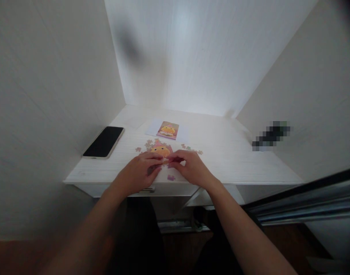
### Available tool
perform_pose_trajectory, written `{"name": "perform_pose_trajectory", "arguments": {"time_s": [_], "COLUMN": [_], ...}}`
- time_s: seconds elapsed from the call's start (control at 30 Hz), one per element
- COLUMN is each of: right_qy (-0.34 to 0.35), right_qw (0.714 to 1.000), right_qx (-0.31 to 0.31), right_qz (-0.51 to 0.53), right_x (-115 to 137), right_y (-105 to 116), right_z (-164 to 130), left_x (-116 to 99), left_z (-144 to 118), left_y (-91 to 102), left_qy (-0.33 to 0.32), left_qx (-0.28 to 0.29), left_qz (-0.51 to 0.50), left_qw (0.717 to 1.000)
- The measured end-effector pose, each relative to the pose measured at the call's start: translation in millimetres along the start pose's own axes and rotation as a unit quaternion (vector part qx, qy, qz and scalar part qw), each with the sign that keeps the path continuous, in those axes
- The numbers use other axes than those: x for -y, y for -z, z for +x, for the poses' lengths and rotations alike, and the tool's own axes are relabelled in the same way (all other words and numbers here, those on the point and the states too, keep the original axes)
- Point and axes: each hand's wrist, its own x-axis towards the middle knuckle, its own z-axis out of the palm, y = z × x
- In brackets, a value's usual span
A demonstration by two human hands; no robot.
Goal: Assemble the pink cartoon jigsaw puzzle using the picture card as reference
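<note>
A partly joined jigsaw puzzle (160, 149) with an orange figure on pink lies on the white desk (235, 160). My left hand (139, 172) and my right hand (190, 166) rest at its near edge, fingertips meeting over a small puzzle piece (167, 160) pinched between them. Loose pieces (192, 149) lie to the right of the puzzle, and one more piece (171, 177) sits near the desk's front edge. A reference picture (167, 130) of the same figure lies farther back on a white sheet.
A black phone (104, 142) lies face up at the desk's left side, close to the left wall. Walls close in the desk on the left, back and right. A dark blurred object (271, 135) is on the right wall. A drawer handle (148, 189) shows under the front edge.
</note>
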Motion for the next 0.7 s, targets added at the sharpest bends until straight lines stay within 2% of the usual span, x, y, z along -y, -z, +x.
{"name": "perform_pose_trajectory", "arguments": {"time_s": [0.2, 0.53, 0.63, 0.7], "right_qy": [-0.001, 0.013, 0.044, 0.07], "right_qw": [0.998, 1.0, 0.998, 0.994], "right_qx": [0.055, 0.017, 0.011, 0.027], "right_qz": [0.031, -0.022, -0.052, -0.076], "right_x": [1, -6, -4, -2], "right_y": [-11, -16, -13, -11], "right_z": [20, 9, 8, 6], "left_x": [-1, 0, -1, -1], "left_z": [1, 0, 0, 0], "left_y": [1.3, -0.5, 0.1, -0.4], "left_qy": [-0.004, -0.007, -0.006, -0.01], "left_qx": [0.018, 0.007, 0.006, 0.001], "left_qz": [0.003, 0.003, -0.005, -0.005], "left_qw": [1.0, 1.0, 1.0, 1.0]}}
